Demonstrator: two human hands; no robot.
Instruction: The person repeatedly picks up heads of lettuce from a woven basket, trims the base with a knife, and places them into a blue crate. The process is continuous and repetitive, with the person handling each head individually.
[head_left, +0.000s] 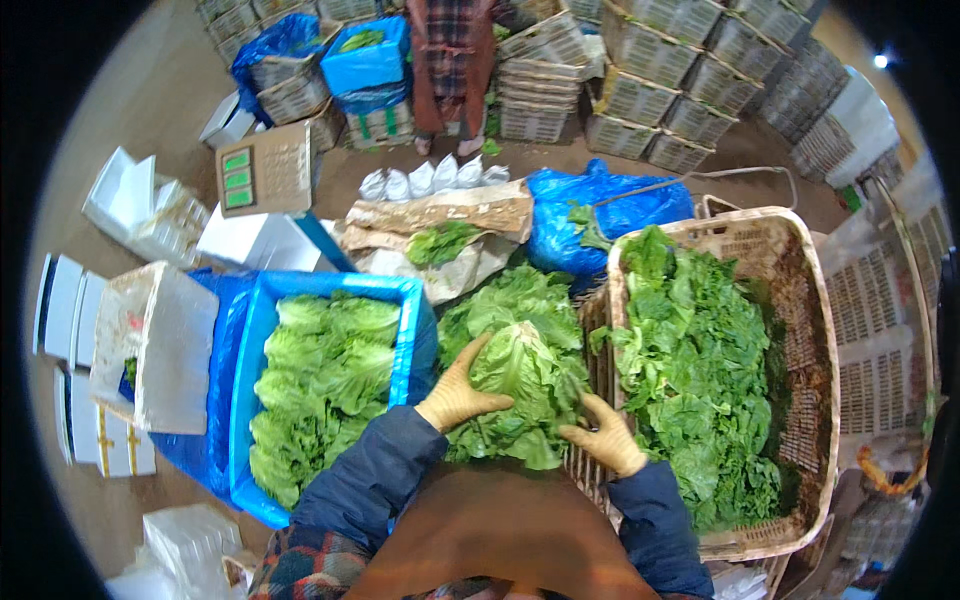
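A head of leafy lettuce (517, 356) lies with its pale cut base towards the far side, on a heap of green leaves (472, 315) before me. My left hand (461, 390), in a yellowish glove, rests with thumb and fingers spread on the left side of the head. My right hand (606, 435), gloved alike, touches the leaves at the right with its fingers apart. Left of them, a crate lined with blue plastic (416, 322) holds rows of lettuce heads (322, 382). At the right, a large dirty plastic crate (825, 360) holds loose green leaves (697, 390).
A scale display (262, 169) stands on a blue post at the far left, near a white foam box (176, 352). Beyond the heap lie a blue plastic bag (600, 217) and white bags (435, 178). Another person (454, 67) stands among stacked crates (540, 97).
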